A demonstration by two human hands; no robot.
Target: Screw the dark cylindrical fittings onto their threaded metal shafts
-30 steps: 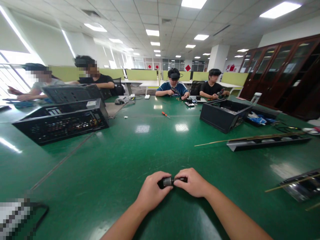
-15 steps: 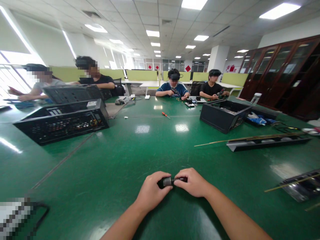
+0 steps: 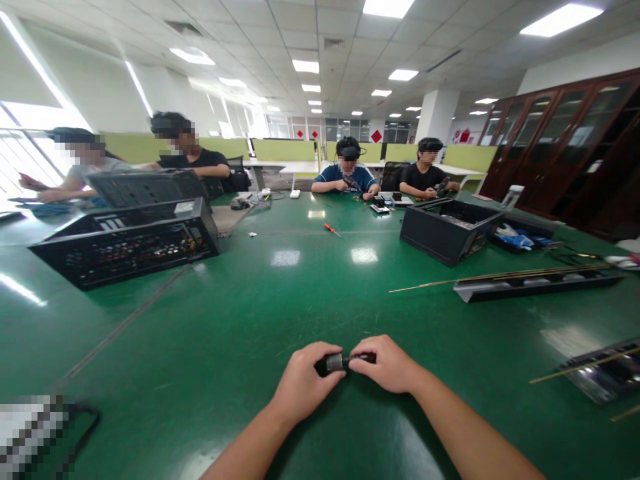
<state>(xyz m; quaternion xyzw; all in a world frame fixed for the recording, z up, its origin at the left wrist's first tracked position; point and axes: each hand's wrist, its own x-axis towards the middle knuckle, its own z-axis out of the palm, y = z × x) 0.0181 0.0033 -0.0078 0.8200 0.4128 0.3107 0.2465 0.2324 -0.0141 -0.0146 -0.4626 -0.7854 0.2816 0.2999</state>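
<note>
My left hand (image 3: 300,381) is wrapped round a dark cylindrical tool with a grey collar (image 3: 335,362), low over the green table near the front middle. My right hand (image 3: 389,367) pinches a small dark piece (image 3: 371,358) at the tool's right end, thumb and fingers closed on it. A thin dark neck shows between the two hands, which are close but apart. Whether the two parts are joined cannot be made out. Much of the tool lies hidden in my left palm.
Across the green table (image 3: 240,313) lies an orange screwdriver (image 3: 331,229). Black computer cases stand at left (image 3: 150,233) and right (image 3: 440,233). Thin yellowish rods rest on a black metal channel (image 3: 530,288) at right. Several people sit at the far side and left, handling things.
My right hand and the small dark piece have shifted very slightly to the right. My left hand stays in place.
</note>
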